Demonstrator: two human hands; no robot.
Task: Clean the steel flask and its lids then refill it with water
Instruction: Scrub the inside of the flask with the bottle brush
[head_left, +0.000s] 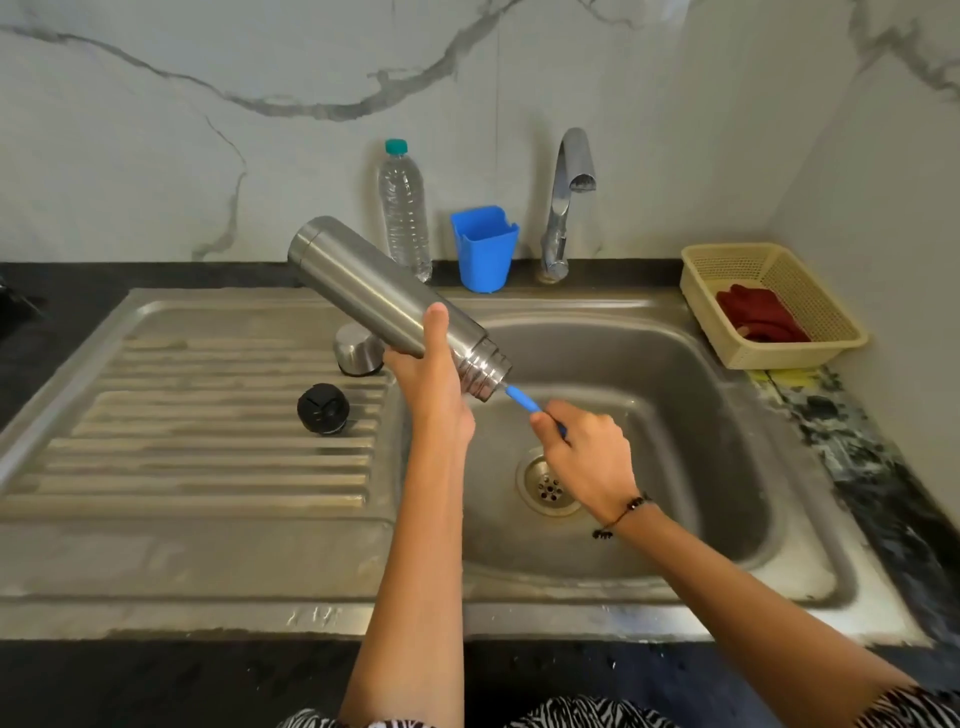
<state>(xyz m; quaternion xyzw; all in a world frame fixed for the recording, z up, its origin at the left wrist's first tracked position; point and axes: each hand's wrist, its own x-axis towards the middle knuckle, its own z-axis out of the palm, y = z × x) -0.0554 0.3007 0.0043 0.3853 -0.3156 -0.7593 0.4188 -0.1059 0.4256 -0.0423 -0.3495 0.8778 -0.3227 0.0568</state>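
Right hand (584, 449) pinches a blue brush (522, 399) poked into the flask (374, 291), which the left hand (434, 374) grips near its neck, tilted over the sink (701, 415); likely rigid, slippery when wet.

I see my left grip (434, 374) raised, fingers wrapped closed and thumb pointing up, forearm nearly vertical. My right grip (582, 452) sits lower, pinched shut, its wrist bent and the forearm stretching in from the lower right.
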